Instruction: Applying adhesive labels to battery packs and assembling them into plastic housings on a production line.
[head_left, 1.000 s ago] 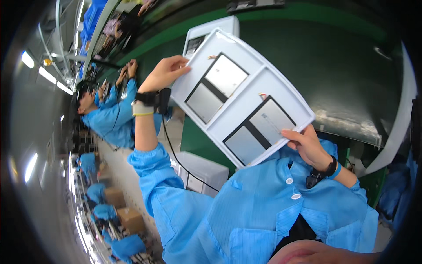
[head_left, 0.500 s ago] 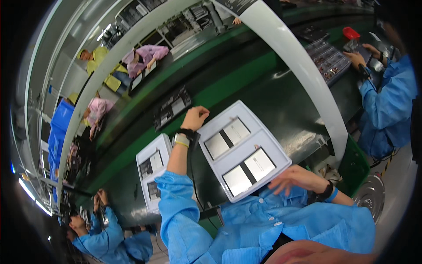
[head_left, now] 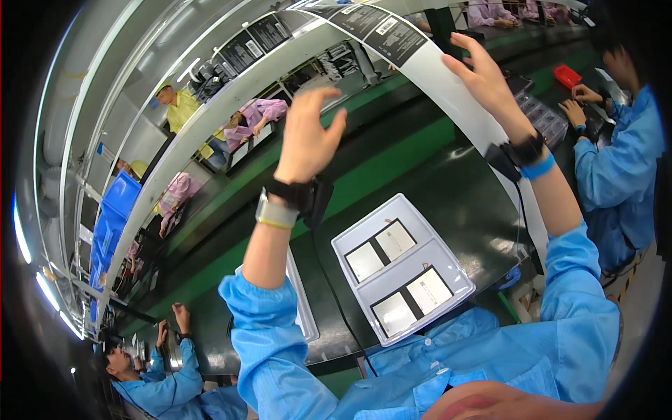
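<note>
Both hands are raised above the dark green bench, holding nothing. My left hand [head_left: 308, 136] is up in the air on the left, somewhat blurred, its thumb apart from the fingers. Higher on the right, my right hand [head_left: 486, 80] has its fingers stretched out in front of the white overhead beam. Below them a white two-compartment tray [head_left: 448, 255] lies on the bench close to my body. A flat silver pack with a black band [head_left: 365, 260] lies in its far compartment; a similar pack [head_left: 395, 315] is in the near one. My left forearm largely hides a second white tray [head_left: 301, 308].
The white beam [head_left: 455, 87] arches over the bench, with black printed sheets [head_left: 392, 38] at its top. A green strip [head_left: 378, 168] runs along the bench. Co-workers in blue sit at right [head_left: 616, 161] and lower left [head_left: 168, 371]. A red bin [head_left: 565, 75] and blue bins [head_left: 112, 210] stand farther off.
Both hands have risen: the left from beside the tray's far left corner, the right from its near right corner. The view has shifted, and the tray appears lower.
</note>
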`<move>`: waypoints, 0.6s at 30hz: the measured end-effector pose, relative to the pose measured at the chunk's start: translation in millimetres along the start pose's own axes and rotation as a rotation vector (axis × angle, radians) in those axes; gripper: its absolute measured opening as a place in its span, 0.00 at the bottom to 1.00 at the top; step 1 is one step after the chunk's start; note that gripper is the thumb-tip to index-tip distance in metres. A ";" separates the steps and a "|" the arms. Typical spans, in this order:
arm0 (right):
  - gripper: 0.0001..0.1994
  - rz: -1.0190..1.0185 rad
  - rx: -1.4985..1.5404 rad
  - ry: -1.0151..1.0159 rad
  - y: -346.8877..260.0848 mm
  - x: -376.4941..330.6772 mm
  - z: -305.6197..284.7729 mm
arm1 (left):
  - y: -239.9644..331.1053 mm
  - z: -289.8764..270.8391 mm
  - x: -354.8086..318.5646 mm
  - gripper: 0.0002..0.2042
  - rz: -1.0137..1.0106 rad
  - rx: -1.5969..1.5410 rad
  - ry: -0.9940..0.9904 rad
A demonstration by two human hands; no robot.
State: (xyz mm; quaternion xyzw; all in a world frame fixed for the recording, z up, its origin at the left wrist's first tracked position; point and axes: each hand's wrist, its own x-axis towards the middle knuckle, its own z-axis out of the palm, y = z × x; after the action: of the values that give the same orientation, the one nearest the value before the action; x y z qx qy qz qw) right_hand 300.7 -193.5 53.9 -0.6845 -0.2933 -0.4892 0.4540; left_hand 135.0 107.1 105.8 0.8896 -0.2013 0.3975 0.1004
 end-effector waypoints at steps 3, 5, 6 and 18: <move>0.19 0.549 0.688 -0.340 -19.1 22.9 24.0 | -5.6 -24.2 37.0 0.18 -0.014 0.109 0.044; 0.17 0.466 0.701 -0.393 -27.1 21.2 11.6 | -15.4 -33.0 52.4 0.22 0.000 0.241 0.044; 0.15 0.389 0.706 -0.445 -34.4 16.3 3.0 | -22.3 -33.1 55.6 0.22 0.002 0.245 0.045; 0.09 0.511 0.780 -0.375 -94.3 -55.4 -185.5 | -85.4 -21.0 79.2 0.40 -0.184 0.817 0.032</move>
State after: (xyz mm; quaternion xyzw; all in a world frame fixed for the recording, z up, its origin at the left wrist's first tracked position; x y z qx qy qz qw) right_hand 126.8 -320.4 53.8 -0.5900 -0.3539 -0.0853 0.7207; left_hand 206.1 168.9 177.3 0.8641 0.0548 0.4480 -0.2226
